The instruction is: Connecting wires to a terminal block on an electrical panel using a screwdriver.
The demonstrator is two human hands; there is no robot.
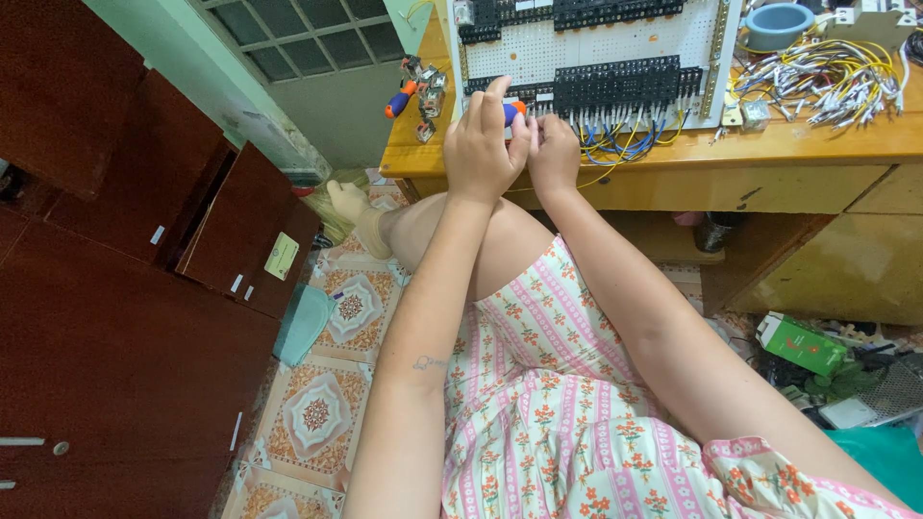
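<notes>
My left hand (pixel 484 144) is closed around a small screwdriver with an orange and blue handle (pixel 514 111), held at the lower edge of a white perforated panel (pixel 596 43). My right hand (pixel 555 152) sits right beside it, fingers pinched at the wires below the black terminal blocks (pixel 625 91). Blue and yellow wires (pixel 615 144) hang from those blocks. The screwdriver's tip is hidden by my fingers. What the right fingers pinch is too small to tell.
The panel lies on a wooden desk (pixel 769 144). A second orange and blue screwdriver (pixel 401 99) lies at the desk's left corner beside small metal parts. A bundle of loose wires (pixel 827 82) and a blue cup (pixel 777 24) sit at the right. Dark red cabinets (pixel 125 288) stand left.
</notes>
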